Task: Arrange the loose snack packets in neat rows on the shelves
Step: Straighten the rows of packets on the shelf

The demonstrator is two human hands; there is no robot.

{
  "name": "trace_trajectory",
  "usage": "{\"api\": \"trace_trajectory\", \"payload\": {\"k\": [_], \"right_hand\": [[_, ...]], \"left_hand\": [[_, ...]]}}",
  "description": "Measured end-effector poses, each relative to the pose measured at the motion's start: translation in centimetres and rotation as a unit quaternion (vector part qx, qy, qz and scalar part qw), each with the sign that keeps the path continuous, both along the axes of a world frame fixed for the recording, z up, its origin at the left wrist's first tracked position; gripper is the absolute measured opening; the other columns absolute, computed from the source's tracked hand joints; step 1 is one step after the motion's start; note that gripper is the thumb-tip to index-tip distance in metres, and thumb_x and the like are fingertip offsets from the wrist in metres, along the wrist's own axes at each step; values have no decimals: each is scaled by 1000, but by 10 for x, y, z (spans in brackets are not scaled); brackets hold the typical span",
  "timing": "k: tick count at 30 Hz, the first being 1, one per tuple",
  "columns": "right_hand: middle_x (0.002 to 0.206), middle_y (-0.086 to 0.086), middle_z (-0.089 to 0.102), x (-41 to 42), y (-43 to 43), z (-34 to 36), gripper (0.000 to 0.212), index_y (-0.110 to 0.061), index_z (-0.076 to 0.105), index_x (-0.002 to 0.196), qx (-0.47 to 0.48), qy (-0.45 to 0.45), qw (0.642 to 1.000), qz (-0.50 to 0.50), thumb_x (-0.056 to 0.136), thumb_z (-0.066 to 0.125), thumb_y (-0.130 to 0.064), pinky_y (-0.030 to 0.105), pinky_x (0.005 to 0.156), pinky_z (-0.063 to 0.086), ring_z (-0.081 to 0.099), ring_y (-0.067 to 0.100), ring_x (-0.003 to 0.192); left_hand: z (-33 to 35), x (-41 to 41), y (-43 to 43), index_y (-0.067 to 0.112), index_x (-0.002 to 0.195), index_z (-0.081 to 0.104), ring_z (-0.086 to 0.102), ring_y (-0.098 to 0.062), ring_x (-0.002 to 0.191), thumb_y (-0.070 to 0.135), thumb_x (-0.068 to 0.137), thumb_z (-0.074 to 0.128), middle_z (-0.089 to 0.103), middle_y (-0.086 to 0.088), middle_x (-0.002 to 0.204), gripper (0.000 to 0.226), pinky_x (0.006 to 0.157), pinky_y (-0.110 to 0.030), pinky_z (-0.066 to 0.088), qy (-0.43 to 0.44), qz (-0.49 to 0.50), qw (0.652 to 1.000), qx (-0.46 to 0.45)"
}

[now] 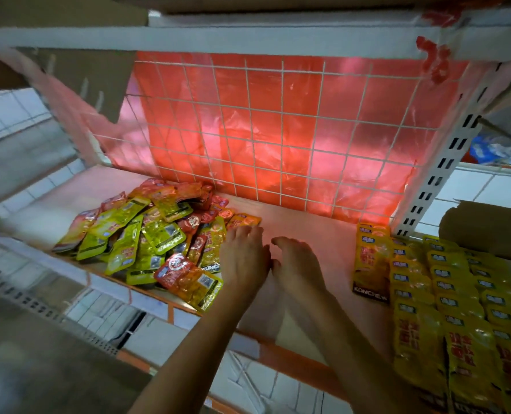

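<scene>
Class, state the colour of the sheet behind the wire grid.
The sheet is translucent red; head view shows it.

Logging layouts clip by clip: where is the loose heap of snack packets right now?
In the head view, the loose heap lies on the left half of the shelf, before the wire grid, directly left of the left hand.

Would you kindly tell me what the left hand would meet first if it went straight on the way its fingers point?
Most likely the orange packet at the right edge of the loose pile, just ahead of the left hand; depth is unclear.
</scene>
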State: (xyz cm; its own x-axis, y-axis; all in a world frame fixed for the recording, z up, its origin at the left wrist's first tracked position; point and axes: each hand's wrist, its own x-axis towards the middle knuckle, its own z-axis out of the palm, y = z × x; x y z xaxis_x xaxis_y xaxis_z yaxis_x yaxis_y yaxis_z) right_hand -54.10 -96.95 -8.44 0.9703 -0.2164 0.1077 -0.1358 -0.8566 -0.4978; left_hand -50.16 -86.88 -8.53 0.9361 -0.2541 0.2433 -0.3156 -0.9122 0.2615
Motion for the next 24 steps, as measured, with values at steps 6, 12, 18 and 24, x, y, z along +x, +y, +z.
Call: {"api": "trace_trajectory", "payload": {"k": [6, 12, 18, 24], "right_hand": [[113, 11, 64, 17, 42, -2, 34, -12, 57, 120, 37, 0, 998, 42, 86, 55, -15, 35, 82, 41, 57, 33, 106], [116, 6, 64, 32, 79, -3, 32, -16, 60, 118, 69, -9, 997, 37, 86, 62, -21, 29, 82, 42, 58, 26, 107], [115, 5, 60, 28, 121, -10, 40, -20, 58, 118, 51, 2, 990, 128, 82, 63, -36, 33, 82, 43, 53, 27, 108], [117, 4, 50, 27, 137, -16, 64, -18, 52, 115, -79, 31, 988, 131, 72, 63, -64, 38, 83, 39, 43, 27, 109]], "left_hand": [[1, 9, 61, 14, 120, 57, 48, -31, 112, 29, 89, 56, 55, -10, 120, 35, 88, -40, 42, -11, 101, 995, -9], [1, 27, 115, 12, 126, 51, 45, -33, 119, 45, 90, 59, 52, -14, 127, 50, 92, -40, 40, 4, 199, 980, -9], [-3, 48, 129, 10, 123, 47, 49, -35, 114, 64, 87, 50, 55, -18, 119, 65, 88, -41, 43, 28, 232, 972, 19], [-3, 61, 125, 14, 111, 45, 49, -33, 111, 70, 80, 55, 57, -14, 113, 65, 84, -40, 44, 29, 240, 969, 58]]}}
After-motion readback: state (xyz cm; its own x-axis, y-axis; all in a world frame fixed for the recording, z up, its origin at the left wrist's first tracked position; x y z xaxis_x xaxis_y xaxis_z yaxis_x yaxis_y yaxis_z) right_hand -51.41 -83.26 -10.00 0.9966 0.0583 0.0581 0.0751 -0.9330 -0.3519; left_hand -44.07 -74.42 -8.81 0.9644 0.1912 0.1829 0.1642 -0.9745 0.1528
